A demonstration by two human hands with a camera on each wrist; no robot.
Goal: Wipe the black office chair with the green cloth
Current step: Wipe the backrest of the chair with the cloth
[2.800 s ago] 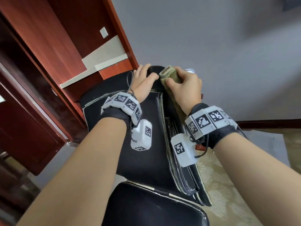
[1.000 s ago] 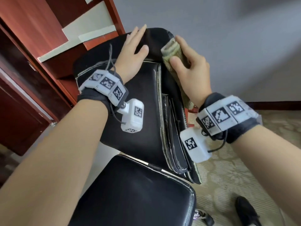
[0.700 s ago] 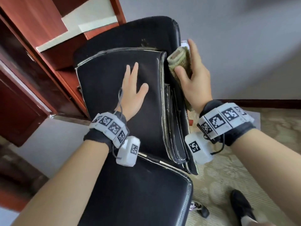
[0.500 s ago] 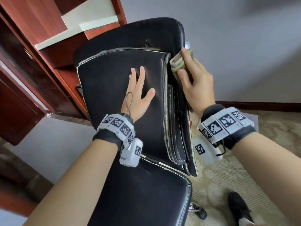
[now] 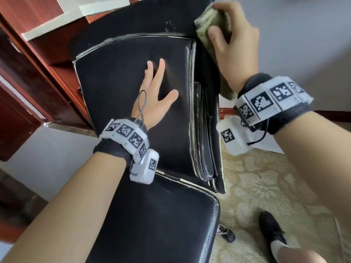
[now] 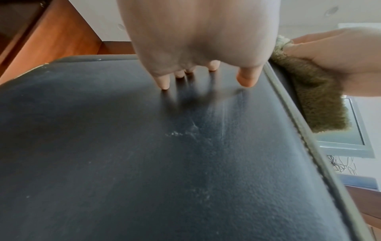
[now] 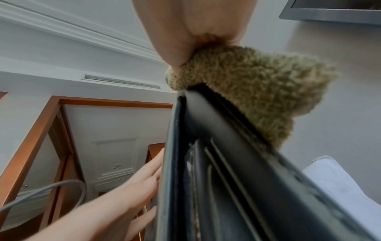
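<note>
The black office chair (image 5: 117, 76) faces me, its backrest upright and its seat (image 5: 152, 221) below. My left hand (image 5: 157, 92) lies flat on the front of the backrest (image 6: 144, 163), fingers straight and spread. My right hand (image 5: 233, 40) grips the olive-green cloth (image 5: 210, 21) against the backrest's upper right edge (image 7: 206, 114). The cloth (image 7: 257, 84) drapes over that edge, and its tail (image 6: 317, 101) hangs down behind the rim. The right fingers are hidden behind the cloth and chair.
A red-brown wooden cabinet (image 5: 38, 59) stands close behind the chair on the left. Patterned beige carpet (image 5: 266, 186) lies to the right, with my black shoe (image 5: 271, 228) and a chair caster (image 5: 228, 234) on it. A grey wall (image 5: 303, 35) rises at the right.
The left hand came off the top of the backrest and now lies flat on its front. The right hand slid the cloth down, then back up along the right edge.
</note>
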